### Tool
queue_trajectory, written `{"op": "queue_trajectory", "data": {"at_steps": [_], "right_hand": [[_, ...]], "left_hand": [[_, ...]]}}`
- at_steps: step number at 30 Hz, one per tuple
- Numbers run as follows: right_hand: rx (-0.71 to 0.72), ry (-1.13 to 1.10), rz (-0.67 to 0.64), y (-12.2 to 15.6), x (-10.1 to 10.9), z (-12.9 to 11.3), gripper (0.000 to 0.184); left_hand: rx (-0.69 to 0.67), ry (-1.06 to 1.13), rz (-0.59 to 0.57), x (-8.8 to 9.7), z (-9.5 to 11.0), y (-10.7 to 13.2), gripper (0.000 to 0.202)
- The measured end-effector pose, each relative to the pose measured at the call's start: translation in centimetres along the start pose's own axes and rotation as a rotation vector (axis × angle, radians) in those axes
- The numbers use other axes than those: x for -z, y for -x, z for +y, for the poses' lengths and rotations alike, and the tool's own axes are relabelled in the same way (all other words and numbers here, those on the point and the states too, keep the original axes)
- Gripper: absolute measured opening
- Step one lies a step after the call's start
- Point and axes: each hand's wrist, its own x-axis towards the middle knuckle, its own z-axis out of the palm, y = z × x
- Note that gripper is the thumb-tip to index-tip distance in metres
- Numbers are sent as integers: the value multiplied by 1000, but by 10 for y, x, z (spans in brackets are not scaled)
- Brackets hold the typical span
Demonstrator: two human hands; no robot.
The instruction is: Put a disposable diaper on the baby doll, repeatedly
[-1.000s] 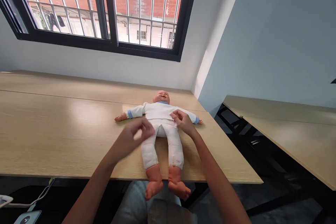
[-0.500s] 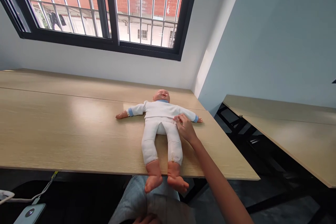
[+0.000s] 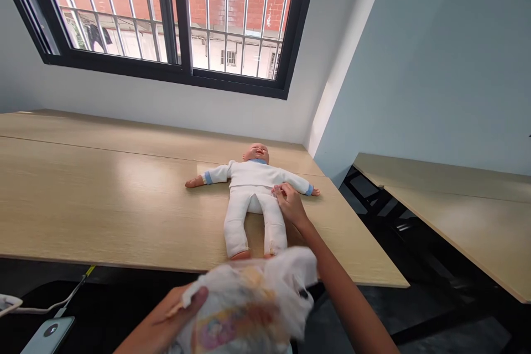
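A baby doll (image 3: 254,193) in white clothes with blue cuffs lies on its back on the wooden table (image 3: 103,199), arms spread, feet toward me. My right hand (image 3: 289,204) rests on the doll's hip, fingers pinched on the white cloth at the waist. My left hand (image 3: 166,321) is low in front of the table edge, closed on a crumpled white diaper (image 3: 249,304) with a coloured print. The diaper is blurred and hides the doll's feet.
A barred window (image 3: 174,16) is behind the table. A second wooden table (image 3: 448,210) stands to the right across a gap. A phone (image 3: 47,334) and a cable (image 3: 53,304) lie at the lower left, below the table edge.
My left hand left the doll's hip, dropped to my lap and has come up holding the diaper. My right hand has stayed on the doll's waist.
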Motion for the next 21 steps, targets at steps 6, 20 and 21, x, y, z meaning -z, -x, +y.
{"op": "queue_trajectory", "data": {"at_steps": [6, 20, 21], "right_hand": [[-39, -15, 10, 0, -1, 0, 39], [83, 92, -352, 68, 15, -135, 37], [96, 124, -387, 73, 16, -142, 38]], "left_hand": [[165, 348, 131, -12, 18, -8, 74], [253, 453, 92, -21, 24, -2, 77], [260, 454, 65, -22, 23, -1, 78]]}}
